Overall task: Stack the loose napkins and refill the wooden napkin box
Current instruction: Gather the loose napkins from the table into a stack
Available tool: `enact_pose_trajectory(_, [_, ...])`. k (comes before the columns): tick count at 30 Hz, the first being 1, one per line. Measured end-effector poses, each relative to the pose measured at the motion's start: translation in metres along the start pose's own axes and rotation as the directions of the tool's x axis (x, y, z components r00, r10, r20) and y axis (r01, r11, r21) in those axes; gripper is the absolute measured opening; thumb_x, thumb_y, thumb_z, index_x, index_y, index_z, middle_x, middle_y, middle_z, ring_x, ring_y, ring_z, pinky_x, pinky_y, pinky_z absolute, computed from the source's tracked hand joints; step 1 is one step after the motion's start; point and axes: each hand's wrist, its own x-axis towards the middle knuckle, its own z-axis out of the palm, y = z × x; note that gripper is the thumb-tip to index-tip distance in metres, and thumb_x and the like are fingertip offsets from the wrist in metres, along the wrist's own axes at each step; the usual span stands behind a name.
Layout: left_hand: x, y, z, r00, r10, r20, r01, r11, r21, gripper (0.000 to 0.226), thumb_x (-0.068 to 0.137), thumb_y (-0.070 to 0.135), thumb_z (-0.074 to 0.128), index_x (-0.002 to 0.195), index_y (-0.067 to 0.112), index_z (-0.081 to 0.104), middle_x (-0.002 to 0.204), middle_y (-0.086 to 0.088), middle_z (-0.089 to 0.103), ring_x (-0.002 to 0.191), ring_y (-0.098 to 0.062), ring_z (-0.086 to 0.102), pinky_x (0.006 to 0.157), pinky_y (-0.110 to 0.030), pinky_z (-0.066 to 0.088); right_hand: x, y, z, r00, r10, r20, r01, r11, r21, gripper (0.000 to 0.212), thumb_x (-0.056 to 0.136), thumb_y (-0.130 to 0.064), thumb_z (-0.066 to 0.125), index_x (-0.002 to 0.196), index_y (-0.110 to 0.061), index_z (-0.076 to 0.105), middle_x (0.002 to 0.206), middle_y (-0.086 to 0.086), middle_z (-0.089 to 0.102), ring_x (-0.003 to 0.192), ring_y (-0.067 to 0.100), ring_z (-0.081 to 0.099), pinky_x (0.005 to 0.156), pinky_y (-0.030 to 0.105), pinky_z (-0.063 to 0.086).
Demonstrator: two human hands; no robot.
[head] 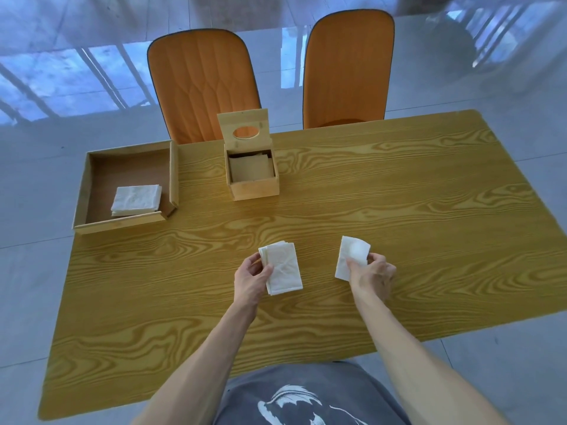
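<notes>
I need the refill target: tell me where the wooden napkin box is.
In the head view, the wooden napkin box stands on the table's far edge, left of centre, lid up, right of the wooden tray and in front of the left orange chair.

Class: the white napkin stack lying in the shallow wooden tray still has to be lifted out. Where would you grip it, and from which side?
Probably from above. The white napkin stack lies flat in the shallow wooden tray's near right corner, close to two walls. Pinch its open left and far edges, fingers underneath, so the sheets lift together.
</notes>
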Motion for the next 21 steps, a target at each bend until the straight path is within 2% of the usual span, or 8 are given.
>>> enact_pose_trajectory(3, [0.001,0.001,-0.001,1.000,-0.006,0.003,0.006,1.000,0.006,0.047,0.091,0.001,0.065,0.136,0.006,0.052,0.113,-0.007,0.069,0.088,-0.006,0.067,0.057,-0.009,0.052,-0.003,-0.004,-0.002,0.995,-0.094,-0.037,0.095,0.996,0.004,0.038,0.080,-0.028,0.076,0.111,-0.016,0.058,0.121,0.009,0.056,0.103,0.030,0.061,0.088,0.045,0.051])
enact_pose_trajectory(6, [0.000,0.002,-0.002,1.000,-0.016,0.014,0.016,1.000,0.000,0.045,0.091,0.000,0.065,0.134,0.007,0.053,0.112,-0.007,0.069,0.088,-0.007,0.067,0.056,-0.009,0.052,-0.009,-0.008,-0.005,0.988,-0.156,-0.006,0.156,0.986,0.054,0.031,0.085,-0.020,0.071,0.111,-0.014,0.056,0.108,0.007,0.068,0.087,0.026,0.064,0.073,0.040,0.055])
enact_pose_trajectory(11, [0.001,0.004,-0.004,0.999,-0.024,0.022,0.025,0.999,-0.043,0.042,0.091,0.004,0.066,0.131,0.010,0.055,0.114,-0.007,0.072,0.093,-0.014,0.070,0.060,-0.014,0.055,-0.021,-0.017,-0.007,0.974,-0.199,0.108,0.142,0.910,0.389,0.040,0.089,-0.018,0.069,0.124,-0.017,0.052,0.103,0.002,0.068,0.079,0.014,0.065,0.059,0.024,0.050])
enact_pose_trajectory(13, [0.002,0.002,-0.005,0.999,-0.031,0.019,0.032,0.998,-0.050,0.041,0.091,0.008,0.067,0.130,0.012,0.056,0.114,-0.006,0.073,0.099,-0.019,0.071,0.069,-0.021,0.058,-0.027,-0.025,-0.003,0.944,-0.222,0.244,0.055,0.836,0.546,0.039,0.088,-0.014,0.071,0.124,-0.017,0.056,0.101,0.001,0.072,0.077,0.006,0.069,0.059,0.019,0.053])
enact_pose_trajectory(15, [0.005,0.001,-0.005,0.999,-0.032,0.010,0.032,0.999,-0.040,0.040,0.091,0.011,0.067,0.130,0.011,0.057,0.114,-0.007,0.073,0.103,-0.023,0.071,0.080,-0.031,0.059,-0.034,-0.031,0.004,0.876,-0.268,0.402,-0.050,0.777,0.627,0.038,0.087,-0.007,0.073,0.121,-0.016,0.058,0.096,0.001,0.075,0.075,0.004,0.072,0.065,0.020,0.058])
enact_pose_trajectory(18, [0.007,0.000,-0.004,0.999,-0.038,-0.010,0.038,0.999,-0.017,0.039,0.092,0.019,0.067,0.129,0.010,0.060,0.114,-0.010,0.073,0.105,-0.027,0.070,0.090,-0.040,0.057,-0.043,-0.034,0.019,0.774,-0.298,0.559,-0.146,0.774,0.615,0.044,0.082,-0.008,0.078,0.122,-0.013,0.059,0.097,0.006,0.078,0.086,0.016,0.073,0.079,0.038,0.060])
enact_pose_trajectory(19, [0.007,0.001,-0.004,0.999,-0.040,-0.017,0.039,0.999,-0.010,0.037,0.093,0.023,0.066,0.128,0.011,0.061,0.113,-0.010,0.073,0.104,-0.027,0.070,0.092,-0.041,0.056,-0.045,-0.033,0.023,0.758,-0.297,0.582,-0.158,0.781,0.604,0.046,0.081,-0.008,0.079,0.123,-0.012,0.059,0.098,0.007,0.078,0.088,0.018,0.073,0.081,0.039,0.059])
enact_pose_trajectory(21, [0.009,0.001,-0.004,0.999,-0.041,-0.030,0.041,0.999,-0.007,0.035,0.094,0.028,0.063,0.125,0.012,0.064,0.111,-0.009,0.074,0.103,-0.026,0.070,0.095,-0.043,0.055,-0.050,-0.032,0.031,0.759,-0.288,0.584,-0.129,0.812,0.569,0.044,0.082,-0.010,0.079,0.122,-0.008,0.060,0.100,0.007,0.076,0.088,0.018,0.073,0.077,0.031,0.060])
